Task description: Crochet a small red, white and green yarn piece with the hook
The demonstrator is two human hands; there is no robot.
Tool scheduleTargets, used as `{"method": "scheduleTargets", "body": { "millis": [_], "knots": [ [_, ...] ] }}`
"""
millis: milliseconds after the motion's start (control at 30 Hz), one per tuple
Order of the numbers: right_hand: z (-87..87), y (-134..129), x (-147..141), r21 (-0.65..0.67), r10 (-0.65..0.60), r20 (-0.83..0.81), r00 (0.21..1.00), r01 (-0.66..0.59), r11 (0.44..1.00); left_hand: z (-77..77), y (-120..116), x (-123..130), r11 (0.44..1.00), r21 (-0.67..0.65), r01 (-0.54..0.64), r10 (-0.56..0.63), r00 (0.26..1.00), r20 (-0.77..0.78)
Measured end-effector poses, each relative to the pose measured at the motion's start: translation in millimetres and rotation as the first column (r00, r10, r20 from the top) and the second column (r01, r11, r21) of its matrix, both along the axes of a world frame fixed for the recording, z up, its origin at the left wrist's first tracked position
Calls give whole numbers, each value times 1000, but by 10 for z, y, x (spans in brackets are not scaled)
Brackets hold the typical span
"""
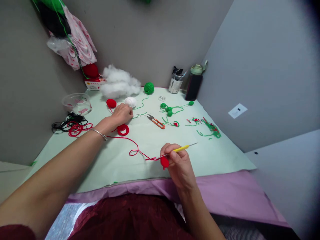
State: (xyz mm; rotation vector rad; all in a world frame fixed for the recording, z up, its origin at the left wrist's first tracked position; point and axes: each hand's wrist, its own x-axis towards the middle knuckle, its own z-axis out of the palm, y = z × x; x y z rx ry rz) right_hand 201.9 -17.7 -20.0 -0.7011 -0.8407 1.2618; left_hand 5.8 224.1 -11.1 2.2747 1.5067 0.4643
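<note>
My right hand (180, 166) is closed around a yellow-handled crochet hook (182, 148) and a small red crocheted piece (164, 162). Red yarn (135, 151) trails leftward from that piece across the tabletop. My left hand (122, 114) reaches far forward with its fingers curled down, just in front of a white yarn ball (130, 101); what its fingertips pinch is hidden. A thin white strand lies beside those fingertips. Close by are a red yarn coil (123, 129), a red yarn ball (111, 103) and orange-handled thread snips (156, 122).
White stuffing (120, 83) and a green yarn ball (149, 88) sit at the back. Small green crocheted pieces (169, 109) and yarn scraps (211, 126) lie right. A clear tub (77, 104) stands left; a pen cup (175, 83) and dark phone (193, 87) stand back right.
</note>
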Motion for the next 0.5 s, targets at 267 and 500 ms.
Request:
{"method": "scheduleTargets", "body": {
  "millis": [267,500],
  "knots": [
    [-1,1,22,-20,18,-67,998,-19,1000,471,36,-18,997,-71,34,2,892,452],
    [-3,-2,5,-35,61,-112,992,-65,997,1073,-364,-92,918,-123,377,-232,762,605]
  ]
}}
